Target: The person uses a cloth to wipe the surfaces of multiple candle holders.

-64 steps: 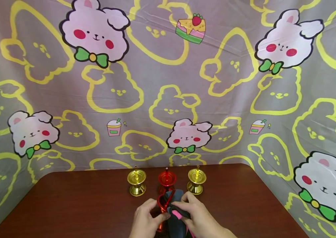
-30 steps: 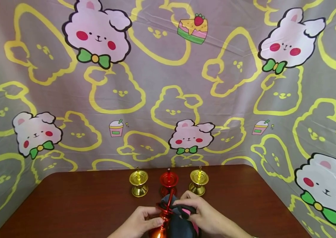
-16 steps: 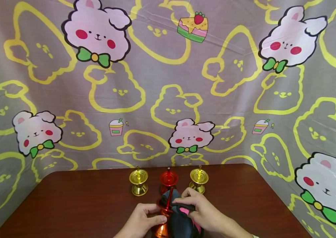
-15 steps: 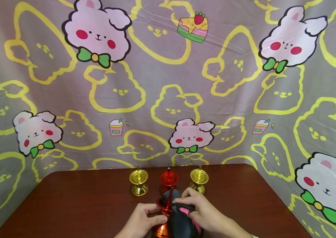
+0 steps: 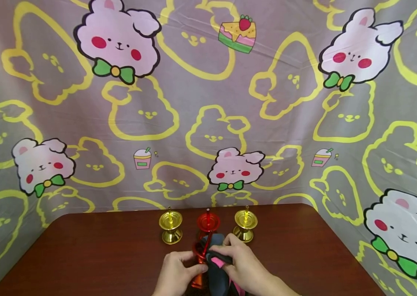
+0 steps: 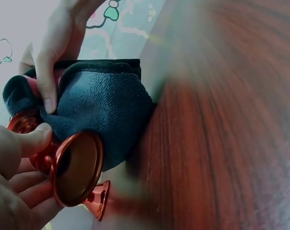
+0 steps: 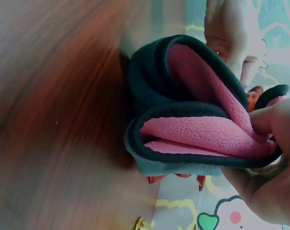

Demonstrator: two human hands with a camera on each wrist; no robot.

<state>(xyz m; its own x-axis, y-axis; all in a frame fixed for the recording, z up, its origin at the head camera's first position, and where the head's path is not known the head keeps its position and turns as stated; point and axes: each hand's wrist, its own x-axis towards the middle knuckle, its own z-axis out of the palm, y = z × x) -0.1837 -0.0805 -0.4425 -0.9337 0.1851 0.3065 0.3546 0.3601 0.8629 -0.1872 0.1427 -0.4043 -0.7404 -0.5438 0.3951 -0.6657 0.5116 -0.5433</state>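
My left hand (image 5: 178,271) grips a shiny red candle holder (image 5: 197,282) by its stem, thumb on the near side. The left wrist view shows the hollow underside of its flared base (image 6: 78,168), tilted off the table. A folded cloth (image 6: 104,105), dark blue-grey outside and pink inside with black edging, is pinched in my right hand (image 5: 243,263). The cloth presses against the holder's red dish, beside its upright spike, and covers part of it. Pink folds of the cloth (image 7: 192,132) hang open in the right wrist view.
Behind the hands stand a second red candle holder (image 5: 208,222), a gold candle holder (image 5: 170,222) on its left and another gold candle holder (image 5: 246,222) on its right. The brown wooden table (image 5: 101,255) meets a patterned curtain (image 5: 178,102) at the back and sides.
The held candle holder has tilted, so more of its dish faces up and less of its base shows. Both hands have shifted slightly left, still gripping the candle holder and cloth.
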